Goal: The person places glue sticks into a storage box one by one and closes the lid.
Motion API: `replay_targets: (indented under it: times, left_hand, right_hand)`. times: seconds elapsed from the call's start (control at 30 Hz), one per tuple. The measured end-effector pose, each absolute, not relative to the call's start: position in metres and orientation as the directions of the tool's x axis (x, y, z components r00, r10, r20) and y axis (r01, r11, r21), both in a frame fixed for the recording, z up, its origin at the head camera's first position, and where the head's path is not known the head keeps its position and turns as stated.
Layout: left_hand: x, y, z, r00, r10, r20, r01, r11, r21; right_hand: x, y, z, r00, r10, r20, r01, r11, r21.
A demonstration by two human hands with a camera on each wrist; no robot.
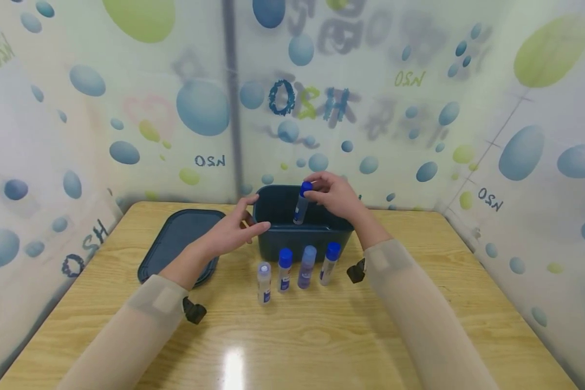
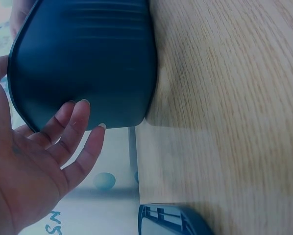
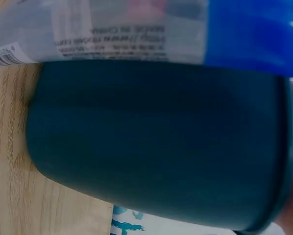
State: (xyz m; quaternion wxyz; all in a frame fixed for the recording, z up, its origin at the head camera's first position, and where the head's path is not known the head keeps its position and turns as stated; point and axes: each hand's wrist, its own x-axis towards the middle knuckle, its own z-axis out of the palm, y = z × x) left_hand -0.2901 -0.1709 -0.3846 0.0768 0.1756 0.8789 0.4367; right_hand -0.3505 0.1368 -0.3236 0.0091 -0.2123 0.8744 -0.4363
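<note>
My right hand (image 1: 335, 196) pinches the blue cap of a slim clear tube (image 1: 300, 210), which hangs upright within the mouth of a dark blue bin (image 1: 304, 238). In the right wrist view a clear, labelled tube with a blue cap (image 3: 254, 36) crosses in front of the bin's wall. My left hand (image 1: 234, 230) lies against the bin's left end, thumb by the front rim. Its loosely bent fingers touch the outer wall (image 2: 107, 73) in the left wrist view. Several more tubes (image 1: 285, 273) stand in a row before the bin, one with a paler blue cap (image 1: 310, 253).
A dark lid (image 1: 180, 233) lies flat on the wooden table (image 1: 322, 341), left of the bin and partly under the left forearm. Patterned curtain-like walls (image 1: 385, 108) rise behind the table and on both sides.
</note>
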Motion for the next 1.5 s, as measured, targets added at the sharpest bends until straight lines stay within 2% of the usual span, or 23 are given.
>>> replay_targets:
  times: [0.53,1.0,1.5]
  left_hand:
    - [-0.29,-0.171,-0.384,-0.926,0.378,0.009,0.229,0.543,0.808]
    - [-0.291,-0.171,-0.384,-0.923,0.384,0.004,0.23,0.545,0.806]
    - [-0.292,-0.17,-0.385,-0.922,0.386,0.015,0.237,0.536,0.811]
  right_hand:
    - [-0.38,0.124,-0.335,-0.882,-0.463,0.084,-0.363,0.555,-0.748]
    - [-0.382,0.114,-0.346,-0.84,-0.543,0.017,-0.36,0.532,-0.766]
    - [-0.383,0.111,-0.351,-0.849,-0.525,0.062,-0.4,0.563,-0.723]
